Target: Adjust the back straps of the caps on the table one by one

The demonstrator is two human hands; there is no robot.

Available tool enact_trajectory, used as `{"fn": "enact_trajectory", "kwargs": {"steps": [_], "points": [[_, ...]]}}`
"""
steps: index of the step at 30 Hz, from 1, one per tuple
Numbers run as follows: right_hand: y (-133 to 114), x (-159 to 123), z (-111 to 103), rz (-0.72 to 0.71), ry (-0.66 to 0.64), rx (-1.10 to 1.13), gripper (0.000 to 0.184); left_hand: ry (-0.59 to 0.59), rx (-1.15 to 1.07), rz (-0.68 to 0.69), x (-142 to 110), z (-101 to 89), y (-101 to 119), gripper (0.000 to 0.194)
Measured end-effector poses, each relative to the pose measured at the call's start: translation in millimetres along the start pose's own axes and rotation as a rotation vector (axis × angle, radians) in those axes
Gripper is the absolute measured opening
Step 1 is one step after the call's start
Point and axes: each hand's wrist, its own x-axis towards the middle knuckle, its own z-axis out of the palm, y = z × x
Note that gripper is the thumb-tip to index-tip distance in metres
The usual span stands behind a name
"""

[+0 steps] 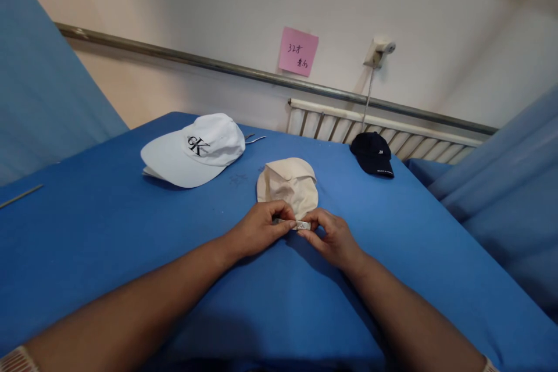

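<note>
A beige cap (288,186) lies on the blue table (108,226), its back strap turned toward me. My left hand (258,229) pinches the strap at the cap's near edge from the left. My right hand (329,237) pinches the same strap from the right, the fingertips of both hands almost meeting over a small pale buckle (301,225). Both hands are closed on the strap.
A white cap with black letters (196,149) rests at the back left of the table. A dark navy cap (373,153) sits at the back right edge, by a white radiator (410,133). A pink note (298,51) hangs on the wall. Blue fabric (514,186) rises on the right.
</note>
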Motion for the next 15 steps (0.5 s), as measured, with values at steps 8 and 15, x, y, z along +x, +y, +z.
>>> {"fn": "enact_trajectory", "kwargs": {"steps": [8,15], "points": [[1.2,-0.3,-3.0,0.017,0.053,0.037,0.013,0.004,0.087,0.054,-1.1,-7.6,-3.5,0.013],[-3.0,1.2,-1.0,-0.001,0.021,0.019,0.012,0.012,0.073,0.033,-1.0,0.6,-2.3,0.014]]}}
